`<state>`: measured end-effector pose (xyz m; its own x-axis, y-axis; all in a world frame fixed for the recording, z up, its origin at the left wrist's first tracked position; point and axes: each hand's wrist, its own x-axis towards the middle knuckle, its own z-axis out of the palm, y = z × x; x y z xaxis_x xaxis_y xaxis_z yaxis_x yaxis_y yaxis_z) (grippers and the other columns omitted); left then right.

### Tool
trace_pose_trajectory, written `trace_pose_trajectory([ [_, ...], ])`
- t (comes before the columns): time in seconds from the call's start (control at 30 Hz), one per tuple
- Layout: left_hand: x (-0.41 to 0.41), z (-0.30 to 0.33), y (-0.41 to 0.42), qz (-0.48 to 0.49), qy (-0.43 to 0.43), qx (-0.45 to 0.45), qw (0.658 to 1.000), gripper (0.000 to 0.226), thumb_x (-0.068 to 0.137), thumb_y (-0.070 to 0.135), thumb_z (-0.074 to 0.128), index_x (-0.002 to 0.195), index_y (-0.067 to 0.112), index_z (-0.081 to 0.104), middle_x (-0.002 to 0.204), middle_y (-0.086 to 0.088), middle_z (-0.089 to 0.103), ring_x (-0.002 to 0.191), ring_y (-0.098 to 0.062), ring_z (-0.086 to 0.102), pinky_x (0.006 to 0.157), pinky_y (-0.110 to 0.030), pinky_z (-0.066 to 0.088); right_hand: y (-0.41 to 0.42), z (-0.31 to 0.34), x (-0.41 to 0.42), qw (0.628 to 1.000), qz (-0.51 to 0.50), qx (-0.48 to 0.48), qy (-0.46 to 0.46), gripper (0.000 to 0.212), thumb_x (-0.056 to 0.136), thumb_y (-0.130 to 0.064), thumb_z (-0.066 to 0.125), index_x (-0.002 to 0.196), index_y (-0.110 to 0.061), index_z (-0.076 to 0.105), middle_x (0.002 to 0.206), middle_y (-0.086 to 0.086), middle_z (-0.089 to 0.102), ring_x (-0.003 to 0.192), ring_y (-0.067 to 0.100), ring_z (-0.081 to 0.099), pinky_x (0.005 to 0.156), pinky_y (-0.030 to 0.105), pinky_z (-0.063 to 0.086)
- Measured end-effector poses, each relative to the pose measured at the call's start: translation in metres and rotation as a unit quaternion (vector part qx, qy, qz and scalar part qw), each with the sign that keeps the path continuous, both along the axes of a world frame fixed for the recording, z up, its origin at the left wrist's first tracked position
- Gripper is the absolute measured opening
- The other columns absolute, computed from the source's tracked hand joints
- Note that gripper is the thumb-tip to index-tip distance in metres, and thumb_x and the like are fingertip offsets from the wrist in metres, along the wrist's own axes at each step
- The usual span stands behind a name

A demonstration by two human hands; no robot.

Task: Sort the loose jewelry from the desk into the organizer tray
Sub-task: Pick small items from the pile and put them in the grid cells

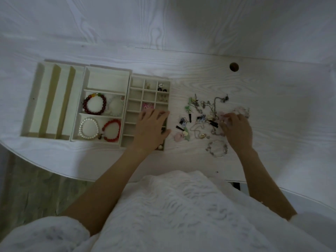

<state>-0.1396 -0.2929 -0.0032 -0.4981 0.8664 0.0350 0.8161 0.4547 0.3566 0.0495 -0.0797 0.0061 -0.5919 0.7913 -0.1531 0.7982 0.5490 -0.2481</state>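
Three cream organizer trays (pixel 107 69) sit side by side on the white wood-grain desk (pixel 272 99): a long-slot tray on the left, a middle one holding a dark red bead bracelet (pixel 94 104), a white pearl bracelet (pixel 89 128) and an orange-red bead bracelet (pixel 112 130), and a small-cell grid tray (pixel 138 99) on the right. The left hand (pixel 151 129) lies flat over the near cells of the grid tray, fingers straight, gripping nothing that shows. The right hand (pixel 236 128) reaches into the loose pile of tangled chains and small earrings (pixel 203 113) just right of the tray; its fingertips curl at a pale pink piece (pixel 222 115), but whether they have pinched it I cannot tell.

The main risk, I judge, is the tangle: lifting one piece may drag chains along and scatter earrings across the desk. The left hand also hides several cells, so a drop there could land in the wrong one. A silver bead bangle (pixel 217 149) lies near the desk's front edge, close by the right wrist, and a careless sweep might push it off. Open desk lies beyond and to the right of the pile.
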Motion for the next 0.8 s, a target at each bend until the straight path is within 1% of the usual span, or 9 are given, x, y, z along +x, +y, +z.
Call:
trace_pose_trajectory([
  [0.1,0.001,0.002,0.001,-0.004,0.015,-0.007,1.0,0.055,0.071,0.035,0.077,0.119,0.011,0.063,0.11,-0.008,0.063,0.104,-0.032,0.056,0.089,-0.044,0.04,0.002,-0.003,-0.005,1.0,0.016,0.023,0.006,0.021,0.093,-0.023,0.055,0.097,-0.004,0.064,0.096,0.018,0.061,0.086,0.035,0.057,0.066,0.036,0.043],
  [0.23,0.002,0.0,-0.001,-0.005,0.023,-0.016,1.0,0.051,0.079,0.039,0.065,0.122,0.012,0.06,0.113,-0.009,0.062,0.108,-0.033,0.053,0.09,-0.045,0.038,0.002,0.0,-0.008,0.997,-0.064,-0.007,0.046,0.018,0.09,-0.023,0.058,0.094,-0.006,0.063,0.095,0.014,0.062,0.082,0.031,0.058,0.066,0.031,0.039],
  [0.33,0.004,0.0,-0.008,-0.018,-0.01,0.047,0.999,0.045,0.086,0.038,0.05,0.119,0.012,0.062,0.112,-0.007,0.062,0.105,-0.03,0.053,0.087,-0.041,0.044,-0.007,0.023,-0.009,0.992,-0.072,0.014,0.107,0.014,0.088,-0.016,0.058,0.095,-0.005,0.061,0.096,0.015,0.059,0.082,0.03,0.056,0.067,0.029,0.035],
  [0.4,0.011,0.005,-0.015,0.004,-0.097,0.125,0.987,0.041,0.088,0.035,0.051,0.121,0.012,0.06,0.113,-0.006,0.061,0.102,-0.022,0.054,0.087,-0.03,0.045,-0.019,0.041,-0.013,0.988,-0.016,0.014,0.151,0.015,0.091,-0.018,0.055,0.091,-0.005,0.061,0.09,0.014,0.059,0.075,0.029,0.056,0.063,0.031,0.039],
  [0.47,0.019,0.016,-0.024,0.078,-0.256,0.17,0.948,0.041,0.089,0.035,0.056,0.125,0.016,0.058,0.115,-0.001,0.06,0.096,-0.01,0.057,0.083,-0.018,0.045,-0.038,0.054,-0.026,0.983,0.058,-0.044,0.169,0.018,0.093,-0.023,0.054,0.089,-0.007,0.062,0.085,0.01,0.061,0.072,0.024,0.057,0.063,0.034,0.046],
  [0.57,0.027,0.031,-0.036,0.177,-0.473,0.179,0.844,0.036,0.091,0.021,0.061,0.126,0.021,0.055,0.114,-0.001,0.064,0.092,-0.004,0.063,0.076,-0.019,0.052,-0.072,0.055,-0.059,0.959,0.178,-0.143,0.167,0.021,0.093,-0.028,0.053,0.084,-0.01,0.062,0.078,0.006,0.062,0.071,0.02,0.057,0.064,0.038,0.048],
  [0.67,0.027,0.04,-0.047,0.232,-0.573,0.226,0.752,0.027,0.094,0.012,0.055,0.12,0.021,0.056,0.104,-0.004,0.068,0.092,-0.011,0.066,0.078,-0.026,0.055,-0.105,0.049,-0.094,0.926,0.306,-0.174,0.139,0.027,0.09,-0.039,0.053,0.086,-0.015,0.065,0.078,0.001,0.058,0.068,0.015,0.053,0.061,0.031,0.044],
  [0.73,0.023,0.04,-0.057,0.264,-0.565,0.249,0.741,0.021,0.093,0.008,0.056,0.113,0.01,0.062,0.1,-0.003,0.068,0.089,-0.01,0.067,0.076,-0.025,0.054,-0.117,0.046,-0.109,0.912,0.345,-0.177,0.138,0.02,0.088,-0.036,0.057,0.086,-0.017,0.064,0.078,-0.002,0.054,0.069,0.013,0.049,0.058,0.025,0.039],
  [0.8,0.016,0.036,-0.065,0.284,-0.511,0.251,0.772,0.015,0.088,0.01,0.064,0.102,0.007,0.068,0.097,-0.003,0.071,0.088,-0.01,0.067,0.075,-0.022,0.052,-0.12,0.043,-0.117,0.909,0.355,-0.171,0.139,0.013,0.086,-0.028,0.062,0.088,-0.014,0.063,0.077,-0.007,0.049,0.069,0.011,0.045,0.055,0.015,0.029],
])
